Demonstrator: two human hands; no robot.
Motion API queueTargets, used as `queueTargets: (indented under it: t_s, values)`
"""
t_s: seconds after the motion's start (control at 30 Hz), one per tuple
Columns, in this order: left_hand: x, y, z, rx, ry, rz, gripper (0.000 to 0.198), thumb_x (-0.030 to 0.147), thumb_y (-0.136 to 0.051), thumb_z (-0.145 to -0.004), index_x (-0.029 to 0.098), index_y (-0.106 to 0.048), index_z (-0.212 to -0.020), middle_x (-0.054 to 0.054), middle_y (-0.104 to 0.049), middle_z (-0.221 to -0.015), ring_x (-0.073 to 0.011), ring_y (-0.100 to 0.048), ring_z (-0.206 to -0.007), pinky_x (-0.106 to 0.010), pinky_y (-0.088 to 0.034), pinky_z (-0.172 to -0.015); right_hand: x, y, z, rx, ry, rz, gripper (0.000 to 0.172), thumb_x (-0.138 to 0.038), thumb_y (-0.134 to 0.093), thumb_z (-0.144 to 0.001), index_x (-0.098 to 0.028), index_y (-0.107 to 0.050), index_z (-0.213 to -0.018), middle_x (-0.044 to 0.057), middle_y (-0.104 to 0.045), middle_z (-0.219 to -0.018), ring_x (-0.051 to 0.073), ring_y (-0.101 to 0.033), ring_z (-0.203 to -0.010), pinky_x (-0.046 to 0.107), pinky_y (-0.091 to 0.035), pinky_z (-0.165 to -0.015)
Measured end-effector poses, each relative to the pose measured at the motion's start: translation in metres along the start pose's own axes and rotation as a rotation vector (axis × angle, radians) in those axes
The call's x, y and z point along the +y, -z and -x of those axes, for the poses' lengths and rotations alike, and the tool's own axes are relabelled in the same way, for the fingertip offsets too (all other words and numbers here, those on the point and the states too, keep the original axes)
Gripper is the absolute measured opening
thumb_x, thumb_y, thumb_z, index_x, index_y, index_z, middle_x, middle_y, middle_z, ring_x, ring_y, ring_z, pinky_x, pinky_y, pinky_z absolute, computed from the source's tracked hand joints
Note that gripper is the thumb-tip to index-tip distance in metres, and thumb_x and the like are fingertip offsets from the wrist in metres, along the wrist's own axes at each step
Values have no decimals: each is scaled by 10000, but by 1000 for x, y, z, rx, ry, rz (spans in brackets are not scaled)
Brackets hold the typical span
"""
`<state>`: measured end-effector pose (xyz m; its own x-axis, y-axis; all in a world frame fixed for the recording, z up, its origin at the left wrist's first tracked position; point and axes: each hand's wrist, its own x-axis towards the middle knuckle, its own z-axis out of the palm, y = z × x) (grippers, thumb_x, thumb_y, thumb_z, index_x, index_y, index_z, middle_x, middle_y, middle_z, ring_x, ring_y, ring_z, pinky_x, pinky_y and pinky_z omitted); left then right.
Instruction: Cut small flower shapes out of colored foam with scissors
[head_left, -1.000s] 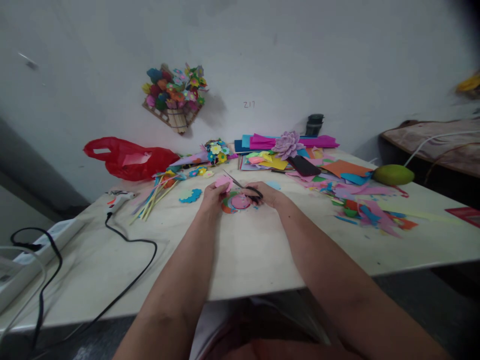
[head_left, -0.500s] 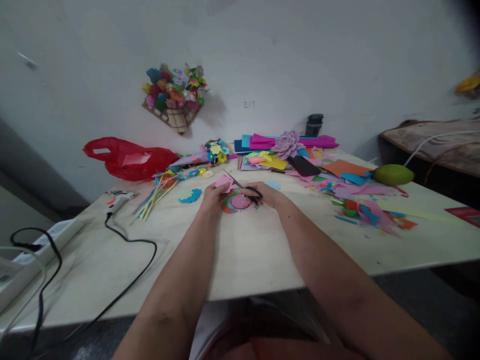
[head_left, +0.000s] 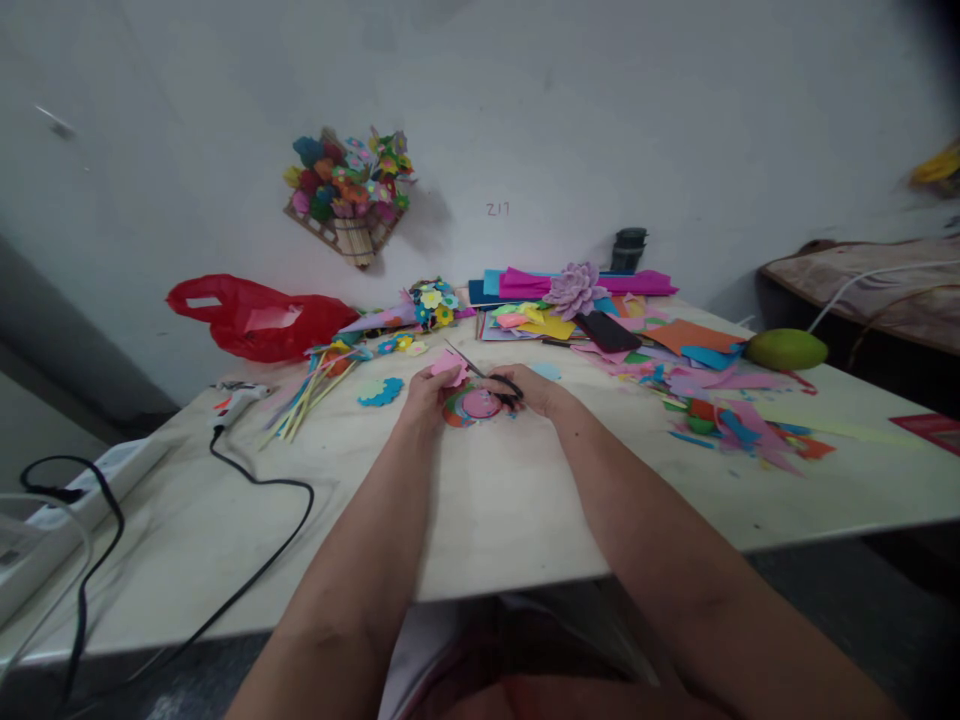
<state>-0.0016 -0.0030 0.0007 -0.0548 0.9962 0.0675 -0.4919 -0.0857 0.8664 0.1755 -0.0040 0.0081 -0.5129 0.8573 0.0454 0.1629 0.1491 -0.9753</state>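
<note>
left hand (head_left: 426,390) in the middle of the counter (head_left: 495,520), grip pinching a pink paper piece (head_left: 447,366); right hand (head_left: 538,389) has its grip closed around dark-handled scissors (head_left: 510,388), blades pointing up-left beside the pink paper, can't tell if they touch it. round paper pieces (head_left: 480,404), pink over orange and green, lie right below both hands and crowd that spot, partly hidden by fingers. blue scalloped piece (head_left: 384,391) just left of left hand, pale blue piece (head_left: 547,370) just past right hand. farther left: thin pale sticks (head_left: 311,405), red plastic bag (head_left: 225,325) near the wall, white glue gun (head_left: 241,402) with black cord (head_left: 270,482) curving across the left side, power strip (head_left: 101,495) at the edge. back right is cluttered: lilac flower (head_left: 576,290), dark phone (head_left: 609,332) on coloured sheets, magenta roll (head_left: 637,284), dark jar (head_left: 628,250) behind. right side: loose scraps (head_left: 761,435) spread out, green fruit (head_left: 787,349) near the far edge. flower basket (head_left: 352,240) hangs on the wall.
</note>
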Motion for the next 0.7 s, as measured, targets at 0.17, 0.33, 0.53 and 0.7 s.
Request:
queueTargets:
  t_s: [0.17, 0.33, 0.53, 0.7]
  values:
    - [-1, 0, 0, -13, 3, 8, 207, 123, -760, -512, 114, -637, -678, -50, -651, -639, -117, -597, -553, -244, -528, -603, 0, -1, -1, 3, 7, 13, 229, -347, -628, -748, -139, -535, -725, -29, -546, -518, 45, -436, -345, 157, -261, -287]
    - [-1, 0, 0, -5, 4, 8, 200, 122, -754, -516, 116, -636, -678, -53, -651, -647, -121, -599, -553, -257, -531, -616, -1, -1, -1, 4, 8, 0, 237, -361, -608, -761, -145, -526, -710, -37, -526, -496, 43, -420, -335, 163, -247, -289]
    - [0, 0, 1, -6, 4, 12, 226, 126, -769, -505, 125, -634, -686, -49, -648, -652, -121, -597, -562, -271, -537, -641, -4, -2, 1, 10, -12, -12, 221, -351, -604, -752, -147, -526, -716, -40, -517, -487, 47, -415, -343, 164, -241, -298]
    - [1, -1, 2, -22, -17, 7, 225, 137, -772, -502, 119, -639, -682, -52, -656, -666, -120, -600, -574, -254, -533, -631, -3, -1, 0, 20, -6, 13, 231, -354, -636, -723, -144, -542, -726, -45, -506, -483, 44, -412, -346, 161, -241, -304]
